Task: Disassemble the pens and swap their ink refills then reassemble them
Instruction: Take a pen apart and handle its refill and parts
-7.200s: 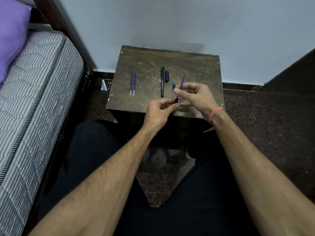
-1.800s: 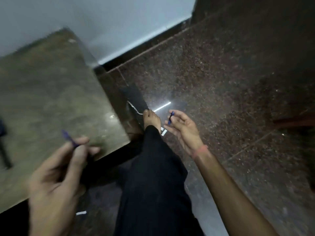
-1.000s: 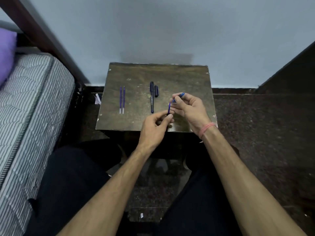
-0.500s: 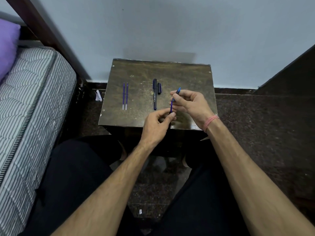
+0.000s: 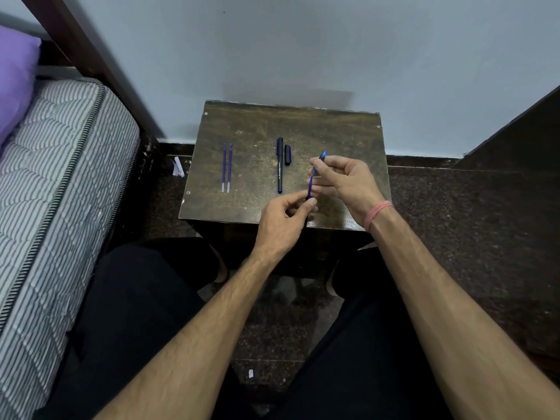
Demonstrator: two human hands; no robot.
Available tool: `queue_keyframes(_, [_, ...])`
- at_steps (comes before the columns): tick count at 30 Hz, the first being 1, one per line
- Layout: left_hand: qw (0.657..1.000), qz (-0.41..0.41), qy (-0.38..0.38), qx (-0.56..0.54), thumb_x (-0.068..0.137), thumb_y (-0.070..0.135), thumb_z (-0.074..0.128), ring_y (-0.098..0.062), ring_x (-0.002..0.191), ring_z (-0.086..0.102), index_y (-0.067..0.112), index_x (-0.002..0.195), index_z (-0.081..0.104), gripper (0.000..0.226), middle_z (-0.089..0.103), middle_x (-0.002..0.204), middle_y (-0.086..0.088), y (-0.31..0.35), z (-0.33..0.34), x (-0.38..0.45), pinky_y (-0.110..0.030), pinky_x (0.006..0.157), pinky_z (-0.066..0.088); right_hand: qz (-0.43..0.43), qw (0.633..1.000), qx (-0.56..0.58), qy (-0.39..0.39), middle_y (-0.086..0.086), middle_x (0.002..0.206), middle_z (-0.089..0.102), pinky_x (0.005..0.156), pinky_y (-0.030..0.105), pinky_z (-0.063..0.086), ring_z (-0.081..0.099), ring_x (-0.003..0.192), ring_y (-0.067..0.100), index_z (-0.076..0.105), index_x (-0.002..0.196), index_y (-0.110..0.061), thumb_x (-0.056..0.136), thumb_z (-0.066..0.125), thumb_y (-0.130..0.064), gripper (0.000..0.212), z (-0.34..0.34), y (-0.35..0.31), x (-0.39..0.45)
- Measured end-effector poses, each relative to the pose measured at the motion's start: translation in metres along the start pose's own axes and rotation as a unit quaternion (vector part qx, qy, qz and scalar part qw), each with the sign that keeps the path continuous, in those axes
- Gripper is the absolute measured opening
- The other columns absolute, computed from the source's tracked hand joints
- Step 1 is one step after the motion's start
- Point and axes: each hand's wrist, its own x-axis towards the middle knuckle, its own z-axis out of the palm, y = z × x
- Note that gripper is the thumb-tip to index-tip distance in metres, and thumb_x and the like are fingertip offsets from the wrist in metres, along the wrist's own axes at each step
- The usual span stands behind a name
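On the small wooden table (image 5: 333, 128) lie a black pen (image 5: 279, 165), its cap (image 5: 288, 155) and two loose refills (image 5: 227, 168). Right hand (image 5: 345, 180) pinches a blue tip piece (image 5: 321, 156), left hand (image 5: 281, 219) a refill (image 5: 309, 187); reassembly seems barely begun.

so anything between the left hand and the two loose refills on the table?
Nothing visible. The two refills lie alone on bare table, left of the black pen and cap. But the left hand already pinches a blue refill, as does the right hand.
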Motion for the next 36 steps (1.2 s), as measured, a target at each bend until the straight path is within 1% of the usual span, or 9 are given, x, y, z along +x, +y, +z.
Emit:
queue_keyframes(6, [1.000,0.005,-0.008,0.016,0.111,0.025,0.074,-0.005,0.100,0.084,0.023,0.136,0.083,0.027,0.089,0.098,0.006,0.000,-0.002,-0.002,-0.024,0.098,0.064,-0.014,0.998,-0.060,-0.034,0.021,0.104,0.081,0.076,0.028,0.067,0.080,0.089,0.021,0.077,0.121,0.002,0.099,0.077,-0.011,0.025,-0.005,-0.001,-0.002])
queue_keyframes(12, [0.999,-0.023,-0.007,-0.032,0.107,0.022,0.080,-0.011,0.083,0.072,0.019,0.130,0.085,0.024,0.085,0.093,-0.009,-0.002,-0.002,0.002,-0.028,0.086,0.062,-0.034,0.993,-0.100,-0.050,0.013,0.096,0.083,0.066,0.030,0.066,0.082,0.085,0.022,0.076,0.121,-0.011,0.098,0.080,-0.014,0.024,-0.011,-0.006,-0.001])
queue_keyframes(18, [0.998,-0.041,0.009,-0.051,0.103,0.024,0.084,-0.010,0.089,0.075,0.019,0.125,0.086,0.022,0.087,0.098,-0.006,0.002,-0.006,0.001,-0.030,0.093,0.065,0.026,0.996,-0.051,-0.074,0.014,0.096,0.079,0.069,0.030,0.066,0.081,0.083,0.021,0.076,0.110,-0.001,0.096,0.081,-0.011,0.018,-0.009,0.001,-0.001])
queue_keyframes(20, [0.997,-0.039,0.002,-0.063,0.103,0.023,0.085,-0.005,0.095,0.082,0.024,0.120,0.086,0.017,0.089,0.102,-0.002,0.002,-0.008,0.000,-0.023,0.092,0.066,0.023,0.993,-0.077,-0.087,0.013,0.097,0.080,0.070,0.026,0.065,0.081,0.085,0.020,0.078,0.108,0.002,0.094,0.083,-0.009,0.019,-0.007,0.005,-0.002])
queue_keyframes(22, [0.997,-0.036,-0.005,-0.066,0.103,0.022,0.085,-0.004,0.101,0.085,0.022,0.122,0.086,0.019,0.090,0.103,0.004,0.003,-0.009,-0.001,-0.019,0.093,0.064,0.021,0.992,-0.087,-0.089,0.009,0.094,0.082,0.069,0.022,0.063,0.081,0.085,0.020,0.081,0.096,-0.008,0.092,0.086,-0.011,0.007,-0.007,0.009,-0.003])
queue_keyframes(25, [0.997,-0.032,-0.003,-0.073,0.103,0.023,0.085,-0.008,0.110,0.085,0.018,0.128,0.086,0.026,0.090,0.109,0.005,0.003,-0.011,0.000,-0.023,0.101,0.064,0.011,0.991,-0.110,-0.078,0.003,0.087,0.082,0.067,0.024,0.062,0.079,0.080,0.015,0.077,0.084,-0.017,0.086,0.091,-0.018,0.015,-0.004,0.012,-0.003])
queue_keyframes(28, [0.996,-0.034,-0.003,-0.080,0.103,0.026,0.085,-0.008,0.113,0.084,0.019,0.127,0.087,0.025,0.090,0.111,0.005,0.001,-0.010,0.001,-0.025,0.104,0.064,0.013,0.987,-0.146,-0.064,0.001,0.090,0.083,0.078,0.035,0.063,0.079,0.084,0.018,0.076,0.093,-0.016,0.083,0.094,-0.028,0.024,-0.001,0.014,-0.003])
queue_keyframes(32, [0.995,-0.043,0.016,-0.085,0.103,0.027,0.085,-0.010,0.107,0.086,0.022,0.118,0.089,0.016,0.090,0.106,0.005,-0.001,-0.011,0.004,-0.028,0.100,0.064,0.008,0.996,-0.014,-0.088,0.012,0.121,0.081,0.087,0.040,0.067,0.079,0.104,0.026,0.076,0.125,-0.011,0.106,0.070,-0.020,0.023,0.003,0.013,-0.005])
queue_keyframes(36, [0.995,-0.044,0.025,-0.091,0.103,0.027,0.085,-0.012,0.108,0.086,0.027,0.111,0.089,0.008,0.090,0.105,0.004,-0.001,-0.011,0.005,-0.032,0.105,0.064,-0.027,0.997,-0.046,-0.061,0.016,0.109,0.082,0.081,0.038,0.066,0.078,0.093,0.025,0.079,0.114,-0.008,0.104,0.069,-0.005,0.014,0.010,0.015,-0.003])
